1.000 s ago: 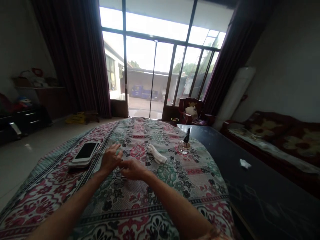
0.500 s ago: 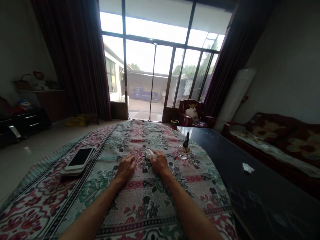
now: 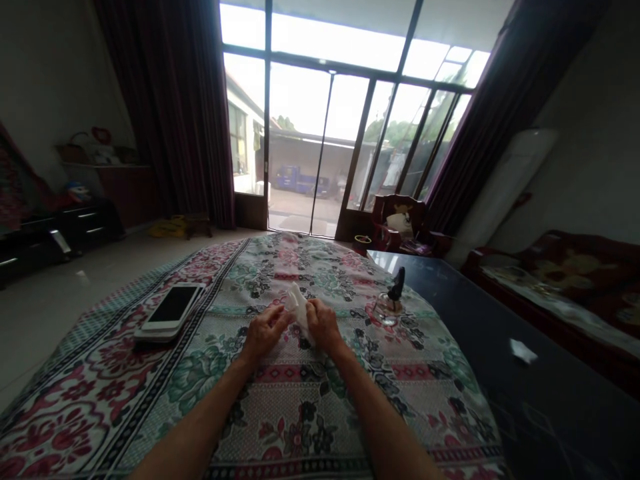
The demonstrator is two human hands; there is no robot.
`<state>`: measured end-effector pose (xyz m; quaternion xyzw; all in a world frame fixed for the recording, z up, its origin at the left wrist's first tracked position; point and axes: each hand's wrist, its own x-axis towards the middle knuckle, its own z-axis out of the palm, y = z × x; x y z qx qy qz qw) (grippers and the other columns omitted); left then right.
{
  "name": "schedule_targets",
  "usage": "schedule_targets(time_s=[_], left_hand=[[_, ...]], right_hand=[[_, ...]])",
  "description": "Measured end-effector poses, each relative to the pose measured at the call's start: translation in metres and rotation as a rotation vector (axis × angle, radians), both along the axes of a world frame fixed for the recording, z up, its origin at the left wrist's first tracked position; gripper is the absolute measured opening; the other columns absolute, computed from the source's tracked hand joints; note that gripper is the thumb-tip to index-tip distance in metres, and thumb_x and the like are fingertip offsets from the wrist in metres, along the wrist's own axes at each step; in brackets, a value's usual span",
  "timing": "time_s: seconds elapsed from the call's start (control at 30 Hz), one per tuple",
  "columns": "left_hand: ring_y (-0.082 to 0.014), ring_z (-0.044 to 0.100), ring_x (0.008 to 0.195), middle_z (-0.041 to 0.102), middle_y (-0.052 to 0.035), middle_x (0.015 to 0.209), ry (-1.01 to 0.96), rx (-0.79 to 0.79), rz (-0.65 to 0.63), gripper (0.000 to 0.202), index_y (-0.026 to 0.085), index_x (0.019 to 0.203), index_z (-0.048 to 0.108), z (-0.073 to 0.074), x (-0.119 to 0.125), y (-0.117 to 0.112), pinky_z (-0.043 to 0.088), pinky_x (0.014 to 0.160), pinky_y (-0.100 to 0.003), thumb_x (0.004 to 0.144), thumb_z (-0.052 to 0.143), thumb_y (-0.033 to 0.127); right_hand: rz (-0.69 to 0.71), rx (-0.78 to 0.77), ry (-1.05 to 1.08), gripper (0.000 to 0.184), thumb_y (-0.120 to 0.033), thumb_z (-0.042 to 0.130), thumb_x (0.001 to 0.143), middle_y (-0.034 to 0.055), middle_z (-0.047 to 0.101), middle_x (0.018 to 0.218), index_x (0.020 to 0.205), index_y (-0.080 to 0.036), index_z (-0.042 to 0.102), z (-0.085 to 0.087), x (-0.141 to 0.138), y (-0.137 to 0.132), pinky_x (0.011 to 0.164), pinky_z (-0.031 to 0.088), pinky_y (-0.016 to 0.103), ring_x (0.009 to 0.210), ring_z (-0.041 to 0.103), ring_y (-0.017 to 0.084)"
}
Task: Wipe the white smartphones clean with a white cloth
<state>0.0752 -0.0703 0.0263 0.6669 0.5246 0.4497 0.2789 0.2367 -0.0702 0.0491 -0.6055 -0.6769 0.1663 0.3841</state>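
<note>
A white tissue (image 3: 299, 308) is stretched between my hands, just above the flowered tablecloth (image 3: 295, 400). My right hand (image 3: 323, 325) grips its right side, with the fingers closed. At its left edge, my left hand (image 3: 267, 329) pinches it between thumb and fingers. To the right of my hands a small clear glass bottle (image 3: 389, 309) with a black top stands on the cloth. Some stacked white phones (image 3: 173, 310), the upper one with a dark screen, lie to the left.
A dark table (image 3: 480, 333) adjoins the cloth on the right, and a crumpled white paper (image 3: 523, 351) lies on it. Beyond it runs a wooden sofa (image 3: 560, 257). A wooden chair (image 3: 400, 223) stands by the glass doors (image 3: 310, 153) ahead.
The tissue, bunched in my right hand before, is now spread out more. My left hand has moved over to it and taken its left edge. The view has shifted slightly.
</note>
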Motion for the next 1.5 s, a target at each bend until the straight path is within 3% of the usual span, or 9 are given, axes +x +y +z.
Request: schedule_targets(time_s=[0.13,0.3,0.5,0.6,1.0,1.2,1.27,1.37,1.5], left_hand=[[-0.0196,0.066,0.072,0.071,-0.0015,0.077,-0.172,-0.087,-0.098,0.036,0.018,0.09,0.068,0.0,0.002,0.0,0.051,0.064,-0.026,0.076,0.06,0.049],[-0.0192,0.065,0.063,0.07,-0.0023,0.071,-0.411,-0.231,-0.104,0.037,0.016,0.091,0.068,0.001,0.002,0.0,0.05,0.055,-0.026,0.078,0.057,0.048],[-0.0186,0.064,0.059,0.07,-0.0028,0.071,-0.501,-0.368,-0.204,0.031,0.016,0.098,0.067,0.005,0.0,-0.003,0.051,0.055,-0.028,0.08,0.057,0.039],[-0.0169,0.062,0.055,0.069,-0.0018,0.067,-0.484,-0.354,-0.222,0.03,0.014,0.092,0.067,0.002,0.001,-0.003,0.048,0.05,-0.026,0.073,0.065,0.037],[-0.0132,0.058,0.056,0.068,-0.0018,0.069,-0.699,-0.365,-0.226,0.04,0.011,0.092,0.07,-0.005,-0.002,0.003,0.044,0.053,-0.022,0.064,0.077,0.039],[-0.0128,0.057,0.056,0.067,-0.0012,0.068,-0.698,-0.362,-0.271,0.039,0.012,0.092,0.07,-0.003,-0.004,0.001,0.044,0.053,-0.022,0.068,0.076,0.041],[-0.0126,0.056,0.055,0.067,-0.0012,0.067,-0.703,-0.384,-0.272,0.039,0.012,0.088,0.069,-0.001,-0.004,0.0,0.043,0.053,-0.023,0.066,0.077,0.042],[-0.0119,0.055,0.055,0.066,-0.001,0.068,-0.681,-0.389,-0.285,0.039,0.012,0.085,0.069,0.001,-0.004,-0.002,0.042,0.053,-0.022,0.065,0.077,0.044],[-0.0104,0.049,0.052,0.062,0.0012,0.063,-0.611,-0.368,-0.307,0.037,0.013,0.08,0.067,0.004,-0.004,-0.006,0.037,0.05,-0.021,0.064,0.076,0.045]], right_hand=[[0.033,0.002,0.061,0.029,-0.029,0.035,0.093,0.0064,0.066,0.079,0.096,-0.018,0.062,-0.008,-0.019,-0.008,0.068,0.039,0.028,0.072,0.061,0.02],[0.092,0.013,0.307,0.031,-0.034,0.037,0.09,0.0042,0.066,0.083,0.096,-0.018,0.063,-0.012,-0.017,-0.009,0.068,0.042,0.028,0.076,0.059,0.019],[0.373,-0.306,0.68,0.037,-0.049,0.055,0.082,0.0014,0.066,0.078,0.097,-0.017,0.065,-0.011,-0.004,-0.008,0.065,0.046,0.027,0.071,0.059,0.016],[0.429,-0.338,0.768,0.039,-0.047,0.069,0.071,0.0004,0.067,0.08,0.096,-0.018,0.064,-0.014,-0.004,-0.011,0.067,0.048,0.027,0.072,0.061,0.016],[0.386,-0.302,0.766,0.02,-0.036,0.067,0.071,-0.002,0.065,0.072,0.082,-0.02,0.064,-0.024,-0.002,-0.006,0.056,0.045,0.024,0.061,0.056,0.013],[0.4,-0.316,0.795,0.039,-0.03,0.064,0.07,0.0003,0.068,0.082,0.108,-0.021,0.059,-0.026,-0.004,-0.005,0.058,0.049,0.026,0.066,0.061,0.016],[0.329,-0.218,0.768,0.046,-0.028,0.061,0.072,0.0035,0.067,0.091,0.116,-0.021,0.054,-0.024,-0.005,-0.006,0.058,0.05,0.028,0.07,0.062,0.018],[0.191,0.138,0.572,0.039,-0.025,0.058,0.076,0.0107,0.06,0.115,0.114,-0.02,0.056,-0.019,-0.006,-0.011,0.063,0.052,0.031,0.093,0.061,0.023],[0.193,0.501,0.205,0.021,-0.018,0.051,0.084,0.0108,0.054,0.126,0.101,-0.022,0.063,-0.015,-0.007,-0.017,0.094,0.046,0.041,0.118,0.049,0.025]])
